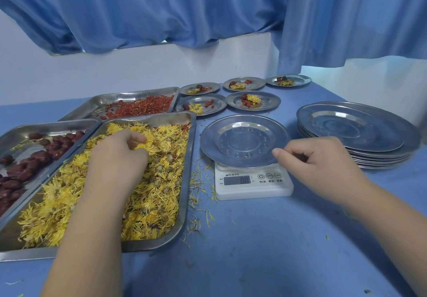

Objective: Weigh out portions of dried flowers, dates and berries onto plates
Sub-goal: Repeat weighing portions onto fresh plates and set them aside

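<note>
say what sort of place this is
Probably a food-portioning workstation: rectangular steel tray of yellow dried flowers, white digital scale bearing a round steel plate, stack of round steel plates.

Right of your rectangular steel tray of dried flowers, mid-desk, a white scale carries a round steel plate.

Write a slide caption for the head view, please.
Left hand pinches dried flowers from a tray while a plate sits on the zeroed scale.

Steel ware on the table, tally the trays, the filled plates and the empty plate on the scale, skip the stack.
Trays: 3
Filled plates: 5
Empty plate on scale: 1
Total: 9
</note>
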